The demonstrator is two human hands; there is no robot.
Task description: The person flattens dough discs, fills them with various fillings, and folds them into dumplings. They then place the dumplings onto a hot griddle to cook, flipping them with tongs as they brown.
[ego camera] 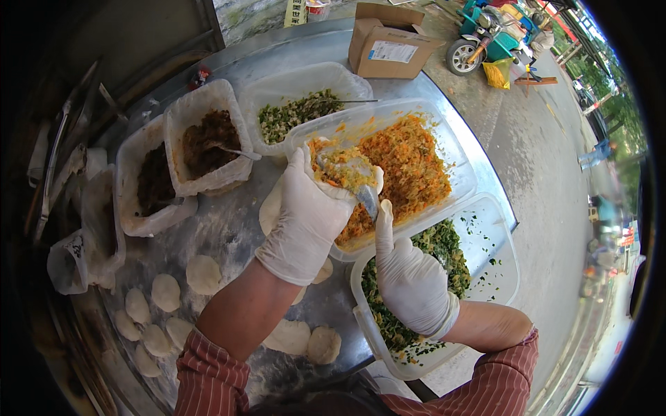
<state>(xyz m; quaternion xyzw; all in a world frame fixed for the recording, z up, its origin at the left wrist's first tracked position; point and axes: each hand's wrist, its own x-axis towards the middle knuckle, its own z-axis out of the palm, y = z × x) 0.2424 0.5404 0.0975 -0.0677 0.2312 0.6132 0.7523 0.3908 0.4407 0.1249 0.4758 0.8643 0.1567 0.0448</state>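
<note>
My gloved left hand (312, 213) holds a dough wrapper (379, 179) heaped with orange and yellow shredded filling (343, 169). Above that wrapper, my gloved right hand (411, 275) grips a metal spoon (368, 200), its bowl pressed on the filling. Both hands are over the near left side of a plastic tub (458, 156) of carrot-coloured shredded filling (411, 166). Beneath my right forearm stands another tub (502, 244) with chopped green filling (447, 249). Flattened dough pieces (203, 274) and small dough balls (137, 306) lie on the floured metal table (229, 229), left of my arms.
Two tubs of dark brown filling (213, 135) stand at the left, one partly over the other. A tub of chopped green and white filling (296, 114) is at the back, near an open cardboard box (390, 52). A three-wheeled vehicle (478, 47) stands beyond the table.
</note>
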